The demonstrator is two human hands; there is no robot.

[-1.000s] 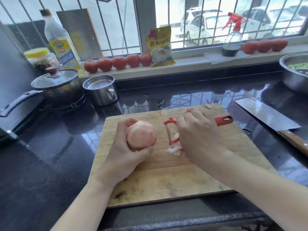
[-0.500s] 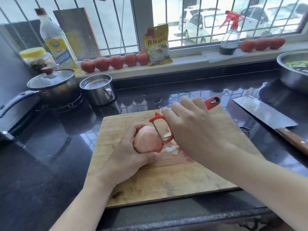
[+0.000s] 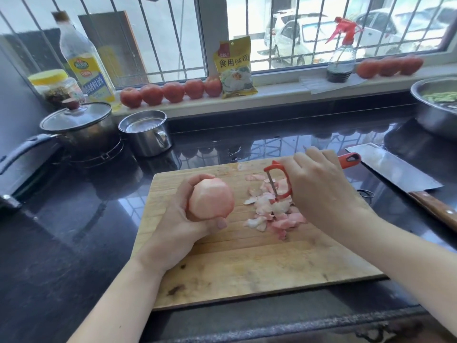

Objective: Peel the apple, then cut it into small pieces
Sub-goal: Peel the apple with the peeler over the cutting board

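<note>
Now, apple: the round, pale-pink, mostly peeled apple [image 3: 211, 198] sits left of centre in the frame, held above the rectangular wooden cutting board [image 3: 247, 268].
Left grip: the left hand [image 3: 183, 226] cups the apple from below, fingers and thumb curled round it.
Right grip: the right hand [image 3: 319, 186] is clenched on the red-handled metal-bladed peeler [image 3: 278, 180], right of centre, apart from the fruit and over the heap of pink-and-white peel scraps [image 3: 270, 209].
Handling: bare flesh is likely wet and slippery, firm but easily bruised (a light fruit); holding it by its two ends would probably steady it best.
Surface: glossy black stone table [image 3: 61, 243], reflective; the board looks dry and scored.
Room: barred window [image 3: 158, 35] along the top, red tomatoes [image 3: 170, 91] on the sill, wood-handled steel cleaver [image 3: 395, 172] at right.
</note>
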